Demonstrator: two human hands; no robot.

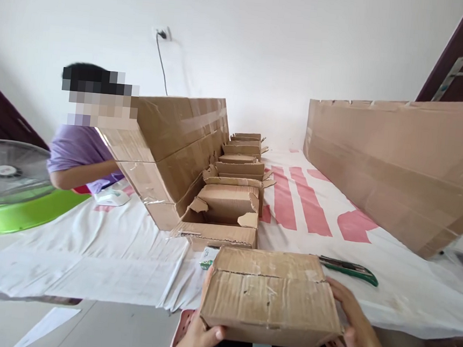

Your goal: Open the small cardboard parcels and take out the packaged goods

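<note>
A closed brown cardboard box [271, 301], worn and creased on top, is held level between my two hands above my lap. My left hand [201, 333] grips its left end, with the thumb on the near face. Around the right end my right hand [357, 330] is wrapped, fingers along the side. Just beyond the box lies a green utility knife [348, 270] on the white cloth. A small green and white packet [208, 258] shows at the box's far left corner. Behind it stands an open cardboard box [224, 210] with its flaps raised.
Several open boxes [238, 168] run back in a row beside a tall cardboard wall [190, 132]. Another long cardboard panel [394, 166] stands at the right. A person in a purple shirt [79, 149] sits at the left, near a fan [8, 170] and a green basin [35, 213].
</note>
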